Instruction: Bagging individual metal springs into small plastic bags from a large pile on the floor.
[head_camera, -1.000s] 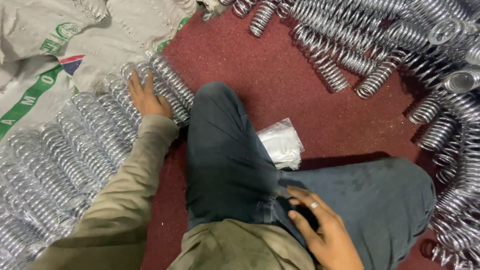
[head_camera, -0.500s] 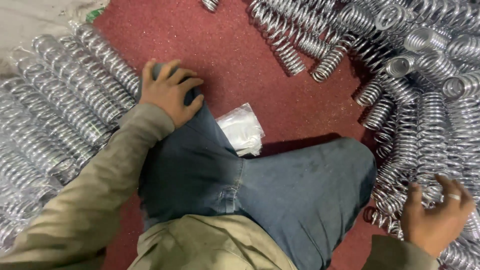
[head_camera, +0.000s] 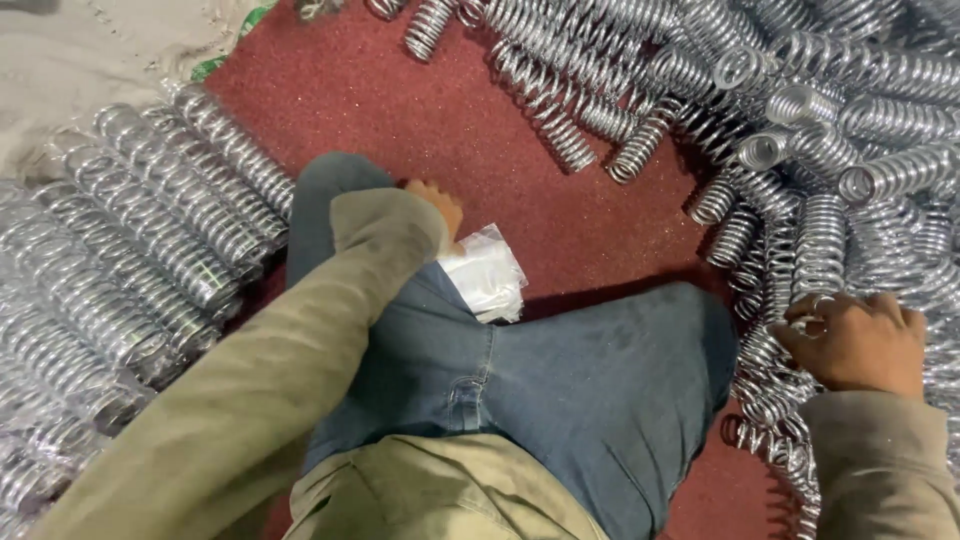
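Observation:
I sit on a dark red floor (head_camera: 400, 110) with my legs in blue jeans (head_camera: 560, 380) folded in front of me. My left hand (head_camera: 437, 203) reaches across my knee to a clear plastic bag (head_camera: 486, 275) beside it; my sleeve hides most of the hand, and its grip cannot be made out. My right hand (head_camera: 855, 340) rests on a loose pile of shiny metal coil springs (head_camera: 800, 130) at the right, fingers curled over a spring (head_camera: 810, 310).
A neat row of coil springs in clear wrapping (head_camera: 130, 250) lies side by side at the left. A light woven sack (head_camera: 90, 60) covers the floor at top left. Loose springs spread across the top and right.
My left hand has moved from the wrapped springs onto my knee and on to the plastic bag. My right hand has left my lap and gone out to the spring pile at the right.

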